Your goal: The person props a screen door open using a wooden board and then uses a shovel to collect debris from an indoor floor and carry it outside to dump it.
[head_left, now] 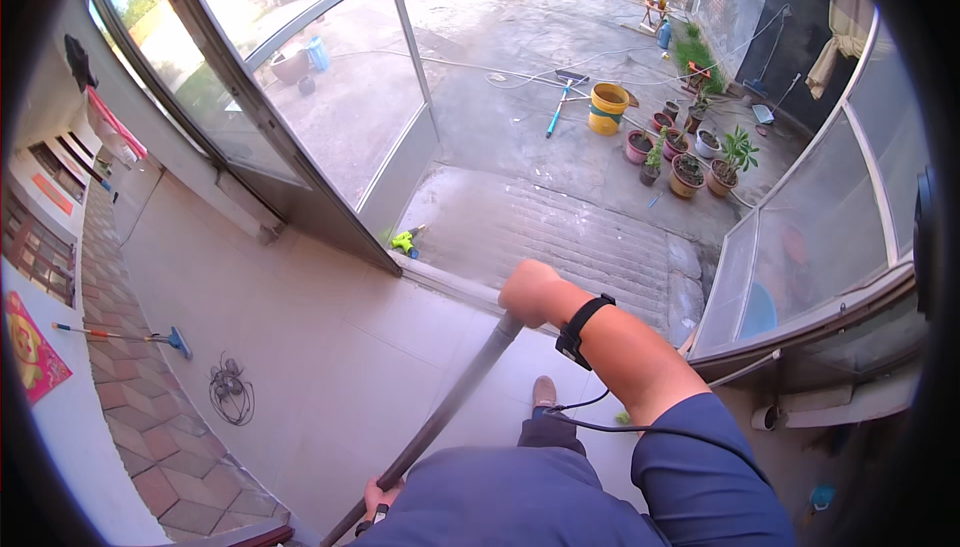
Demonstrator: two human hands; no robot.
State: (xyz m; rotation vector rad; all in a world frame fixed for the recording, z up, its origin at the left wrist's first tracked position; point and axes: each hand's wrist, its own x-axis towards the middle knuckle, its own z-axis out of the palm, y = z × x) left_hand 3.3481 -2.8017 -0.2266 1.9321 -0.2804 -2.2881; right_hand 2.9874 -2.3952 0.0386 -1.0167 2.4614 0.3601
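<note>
A long dark grey pole (445, 412) slants across the front of my body, from the lower edge up to the right. My right hand (532, 293) is closed round its upper end, with the arm stretched forward and a black band on the wrist. Lower down, my left hand (380, 498) holds the same pole beside my hip, partly hidden by my shirt. The pole's lower end runs out of the picture, so what it carries there cannot be seen. A bright green tool (406, 240) lies by the doorway, beyond my right hand.
Left of the doorway stands an open glazed door (330, 197); another glazed panel (820, 237) is at the right. Ridged concrete (560, 237) slopes outside, toward potted plants (686, 175) and a yellow bucket (607, 109). A coiled cable (231, 390) and blue-headed broom (180, 341) lie at the left.
</note>
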